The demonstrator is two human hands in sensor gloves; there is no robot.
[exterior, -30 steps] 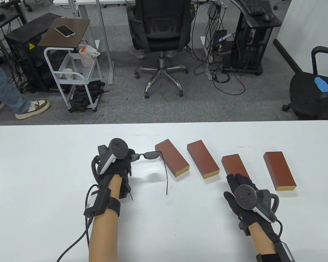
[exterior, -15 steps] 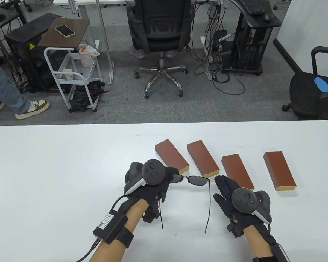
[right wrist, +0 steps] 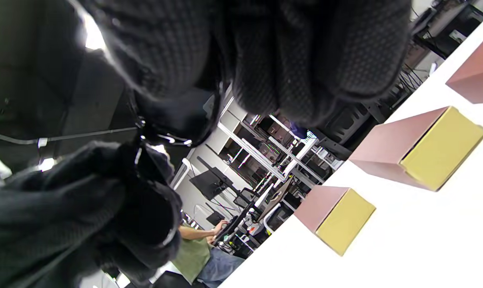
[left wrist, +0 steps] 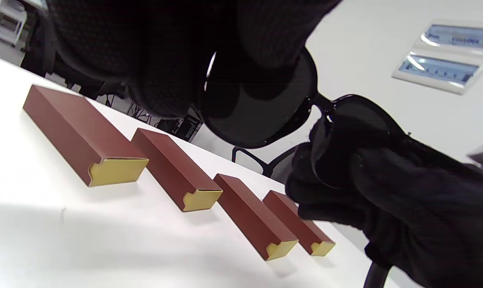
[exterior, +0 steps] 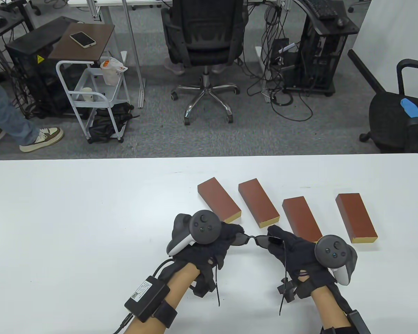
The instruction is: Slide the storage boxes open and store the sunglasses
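Note:
Black sunglasses (exterior: 254,239) hang above the table's front, their temples unfolded and pointing back toward me. My left hand (exterior: 231,233) pinches the left lens, and my right hand (exterior: 277,238) grips the right lens end. In the left wrist view my fingers (left wrist: 165,60) curl over one dark lens of the sunglasses (left wrist: 257,116); the other glove covers the second lens. Four closed brown storage boxes with yellow ends lie in a row just beyond the hands: box one (exterior: 218,204), box two (exterior: 258,202), box three (exterior: 301,217), box four (exterior: 356,217).
The white table (exterior: 73,215) stretches far to the left of the hands. Beyond its far edge stand an office chair (exterior: 203,41), a white cart (exterior: 90,94) and a person's leg (exterior: 7,118) on the floor.
My left hand carried the sunglasses from the left toward the front centre. My right hand slid left off box three and took hold of the right lens end.

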